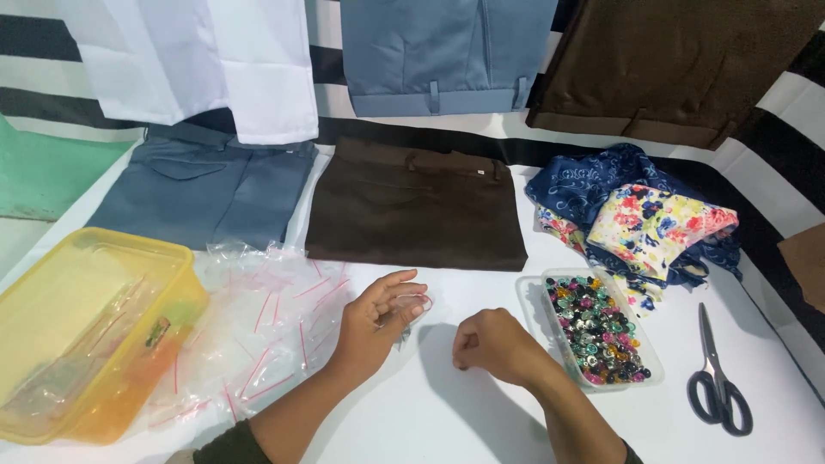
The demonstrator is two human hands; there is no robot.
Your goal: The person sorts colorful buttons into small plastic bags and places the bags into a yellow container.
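My left hand (375,320) rests on the white table and pinches a small clear zip bag (414,310) at the right edge of a heap of clear red-striped zip bags (262,331). My right hand (491,345) is curled into a loose fist on the table, just left of a clear rectangular tray of colourful buttons (593,326). Whether the fist holds a button is hidden by the fingers.
A yellow plastic box (77,335) sits at the left. Black scissors (715,378) lie at the right. Folded brown trousers (417,206), blue-grey trousers (202,185) and floral fabric (644,219) lie behind; more garments line the far edge.
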